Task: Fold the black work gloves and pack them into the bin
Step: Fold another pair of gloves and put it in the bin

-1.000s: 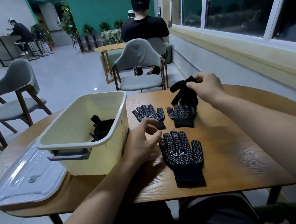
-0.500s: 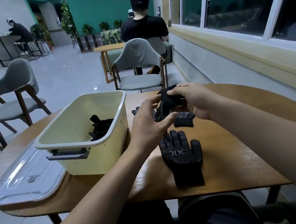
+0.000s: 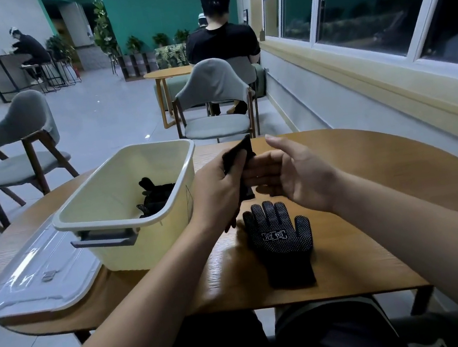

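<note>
View from my head, looking down at a round wooden surface (image 3: 371, 181). My left hand (image 3: 218, 187) is curled around a held glove (image 3: 238, 151), a black work glove bunched in the fist with one corner poking up on the far side. My right hand (image 3: 293, 175) is spread, fingers straight and together, palm turned left, fingertips touching the glove's lower part.

The cream bin (image 3: 132, 251) sits just left of my left hand, open. A few packed gloves (image 3: 157, 197) lie dark at its bottom. Its clear lid (image 3: 29, 280) lies flat on the surface further left. A flat glove (image 3: 280, 237), palm up with white dots and a label, lies near me, just below both hands.

I judge I am mid-fold. To do it well, I should use the flat right palm as a backing, press the glove's halves together, and line up the cuff with the fingertips before letting go of the pinch. The knit is soft and will spring open if I loosen early. I should carry it folded over the bin's right rim and lay it beside the packed gloves rather than drop it. Whether more gloves lie behind my hands I cannot tell.
</note>
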The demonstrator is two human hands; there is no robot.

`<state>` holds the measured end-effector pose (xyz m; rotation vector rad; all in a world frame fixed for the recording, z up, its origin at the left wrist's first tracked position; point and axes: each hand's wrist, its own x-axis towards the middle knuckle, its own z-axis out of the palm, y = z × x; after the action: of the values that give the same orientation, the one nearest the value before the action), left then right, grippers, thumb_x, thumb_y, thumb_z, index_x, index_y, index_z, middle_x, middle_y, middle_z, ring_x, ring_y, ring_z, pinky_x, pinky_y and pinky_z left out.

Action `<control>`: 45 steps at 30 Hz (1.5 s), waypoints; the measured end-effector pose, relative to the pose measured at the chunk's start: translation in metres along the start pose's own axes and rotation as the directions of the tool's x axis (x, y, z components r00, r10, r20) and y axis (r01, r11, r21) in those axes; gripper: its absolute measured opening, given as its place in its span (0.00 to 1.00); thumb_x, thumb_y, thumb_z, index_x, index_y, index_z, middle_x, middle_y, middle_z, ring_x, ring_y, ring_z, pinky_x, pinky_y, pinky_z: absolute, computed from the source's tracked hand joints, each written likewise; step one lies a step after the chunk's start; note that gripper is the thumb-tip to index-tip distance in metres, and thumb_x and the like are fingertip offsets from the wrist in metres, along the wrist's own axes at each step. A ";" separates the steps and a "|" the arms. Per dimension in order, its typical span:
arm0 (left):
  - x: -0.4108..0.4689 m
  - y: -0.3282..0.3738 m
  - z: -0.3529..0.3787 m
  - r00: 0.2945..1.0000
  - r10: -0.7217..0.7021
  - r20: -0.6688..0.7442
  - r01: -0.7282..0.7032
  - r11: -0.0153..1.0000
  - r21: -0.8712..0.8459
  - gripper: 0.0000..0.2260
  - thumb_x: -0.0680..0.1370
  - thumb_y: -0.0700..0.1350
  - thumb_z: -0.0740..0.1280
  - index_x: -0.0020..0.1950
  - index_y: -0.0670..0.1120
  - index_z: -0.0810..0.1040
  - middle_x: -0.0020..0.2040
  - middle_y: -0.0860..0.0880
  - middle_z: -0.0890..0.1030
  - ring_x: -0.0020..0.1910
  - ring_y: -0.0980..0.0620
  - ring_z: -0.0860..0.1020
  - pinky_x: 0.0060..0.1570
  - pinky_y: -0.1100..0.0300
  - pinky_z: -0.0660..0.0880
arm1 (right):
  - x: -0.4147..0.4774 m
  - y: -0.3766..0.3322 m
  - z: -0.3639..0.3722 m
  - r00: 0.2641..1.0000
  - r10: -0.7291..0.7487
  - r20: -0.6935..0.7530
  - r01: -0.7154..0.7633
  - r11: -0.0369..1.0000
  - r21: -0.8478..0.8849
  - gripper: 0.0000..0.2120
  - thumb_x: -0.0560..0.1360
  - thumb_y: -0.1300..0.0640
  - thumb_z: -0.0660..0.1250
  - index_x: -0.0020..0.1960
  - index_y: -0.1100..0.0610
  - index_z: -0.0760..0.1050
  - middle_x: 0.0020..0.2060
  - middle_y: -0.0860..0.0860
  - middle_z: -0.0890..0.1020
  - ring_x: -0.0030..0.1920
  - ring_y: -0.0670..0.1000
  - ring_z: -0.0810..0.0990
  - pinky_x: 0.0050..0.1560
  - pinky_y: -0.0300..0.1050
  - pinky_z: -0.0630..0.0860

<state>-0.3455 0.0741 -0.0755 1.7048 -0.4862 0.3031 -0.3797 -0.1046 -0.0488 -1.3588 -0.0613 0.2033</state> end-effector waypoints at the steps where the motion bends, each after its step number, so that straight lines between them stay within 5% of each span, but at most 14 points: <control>1: 0.002 0.002 -0.001 1.000 0.015 -0.020 -0.014 0.997 0.071 0.10 0.85 0.54 0.67 0.50 0.53 0.85 0.43 0.53 0.87 0.41 0.54 0.86 0.42 0.56 0.81 | -0.001 0.004 -0.001 1.000 0.024 0.005 -0.024 1.000 0.001 0.31 0.84 0.37 0.57 0.63 0.64 0.80 0.58 0.64 0.86 0.57 0.59 0.86 0.54 0.49 0.79; 7: -0.004 0.021 0.006 0.994 0.098 0.037 -0.102 0.989 0.109 0.06 0.84 0.50 0.71 0.48 0.54 0.85 0.45 0.57 0.83 0.44 0.63 0.82 0.44 0.68 0.73 | -0.001 0.030 -0.005 0.962 0.166 0.218 -0.187 0.980 0.076 0.46 0.80 0.24 0.53 0.65 0.66 0.81 0.64 0.68 0.81 0.66 0.65 0.78 0.70 0.60 0.71; 11: -0.007 0.018 0.008 0.931 0.355 0.085 -0.363 0.877 0.316 0.04 0.81 0.51 0.74 0.51 0.52 0.88 0.48 0.55 0.78 0.53 0.51 0.77 0.53 0.54 0.76 | 0.006 0.040 -0.012 0.942 0.165 0.291 -0.234 0.947 0.219 0.48 0.78 0.20 0.49 0.69 0.61 0.79 0.67 0.65 0.79 0.72 0.66 0.73 0.79 0.63 0.64; 14: -0.012 0.015 0.008 0.858 0.499 0.124 -0.499 0.751 0.433 0.07 0.79 0.54 0.75 0.54 0.53 0.89 0.46 0.55 0.77 0.51 0.48 0.76 0.51 0.46 0.76 | 0.011 0.044 -0.018 0.915 0.136 0.381 -0.260 0.919 0.296 0.52 0.77 0.20 0.49 0.82 0.62 0.65 0.81 0.68 0.60 0.82 0.68 0.59 0.83 0.66 0.52; 17: -0.022 0.011 0.007 0.808 0.557 0.191 -0.571 0.664 0.482 0.08 0.77 0.53 0.77 0.55 0.54 0.89 0.46 0.55 0.80 0.49 0.48 0.77 0.50 0.45 0.74 | 0.012 0.044 -0.024 0.920 0.120 0.373 -0.270 0.884 0.382 0.52 0.77 0.19 0.48 0.82 0.60 0.67 0.79 0.64 0.68 0.76 0.63 0.71 0.81 0.60 0.63; 22: -0.043 -0.006 0.002 0.778 0.562 0.280 -0.617 0.603 0.505 0.08 0.79 0.53 0.76 0.54 0.52 0.88 0.47 0.55 0.85 0.47 0.50 0.82 0.47 0.46 0.74 | 0.016 0.042 -0.034 0.931 0.107 0.349 -0.276 0.833 0.480 0.54 0.76 0.20 0.53 0.80 0.65 0.66 0.56 0.62 0.84 0.50 0.58 0.84 0.51 0.51 0.82; 26: -0.061 -0.020 0.001 0.768 0.536 0.350 -0.636 0.580 0.509 0.09 0.81 0.54 0.72 0.54 0.51 0.88 0.47 0.56 0.87 0.45 0.52 0.83 0.46 0.49 0.74 | 0.018 0.050 -0.047 0.904 0.158 0.396 -0.388 0.692 0.609 0.53 0.74 0.28 0.72 0.80 0.68 0.62 0.70 0.62 0.78 0.66 0.56 0.82 0.68 0.51 0.79; 29: -0.073 -0.025 0.002 0.765 0.504 0.401 -0.644 0.573 0.507 0.09 0.82 0.54 0.72 0.54 0.51 0.88 0.47 0.56 0.87 0.44 0.52 0.83 0.47 0.56 0.71 | 0.018 0.057 -0.051 0.925 0.118 0.361 -0.303 0.802 0.515 0.54 0.77 0.24 0.62 0.82 0.67 0.61 0.81 0.57 0.65 0.80 0.55 0.68 0.82 0.49 0.62; 32: -0.083 -0.030 0.004 0.779 0.445 0.442 -0.626 0.594 0.505 0.10 0.83 0.57 0.70 0.54 0.53 0.88 0.48 0.56 0.87 0.46 0.52 0.82 0.47 0.50 0.75 | 0.018 0.067 -0.055 0.906 0.114 0.408 -0.306 0.842 0.445 0.54 0.78 0.22 0.54 0.80 0.69 0.63 0.77 0.63 0.71 0.77 0.59 0.72 0.79 0.53 0.67; 36: -0.094 -0.035 0.005 0.799 0.393 0.455 -0.592 0.644 0.484 0.09 0.82 0.56 0.70 0.52 0.54 0.88 0.47 0.56 0.84 0.45 0.51 0.81 0.45 0.47 0.77 | 0.019 0.078 -0.059 0.893 0.109 0.436 -0.307 0.856 0.415 0.55 0.78 0.20 0.49 0.81 0.67 0.64 0.80 0.65 0.66 0.80 0.62 0.66 0.81 0.57 0.64; 39: -0.102 -0.036 0.006 0.805 0.371 0.462 -0.577 0.671 0.466 0.08 0.80 0.56 0.72 0.51 0.54 0.88 0.46 0.56 0.83 0.44 0.52 0.81 0.44 0.48 0.77 | 0.020 0.078 -0.058 0.889 0.109 0.446 -0.294 0.881 0.372 0.53 0.79 0.21 0.46 0.76 0.67 0.72 0.72 0.64 0.76 0.73 0.62 0.76 0.75 0.56 0.71; 45: -0.114 -0.035 0.010 0.821 0.308 0.481 -0.524 0.741 0.420 0.08 0.79 0.56 0.73 0.52 0.54 0.88 0.46 0.57 0.82 0.45 0.53 0.79 0.44 0.50 0.78 | 0.021 0.080 -0.061 0.886 0.118 0.448 -0.292 0.893 0.343 0.51 0.80 0.22 0.47 0.76 0.66 0.73 0.72 0.63 0.76 0.73 0.61 0.75 0.77 0.57 0.67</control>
<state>-0.4291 0.0861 -0.1602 2.2090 -1.1908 0.4728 -0.3579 -0.1437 -0.1414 -0.8863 -0.2198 0.6576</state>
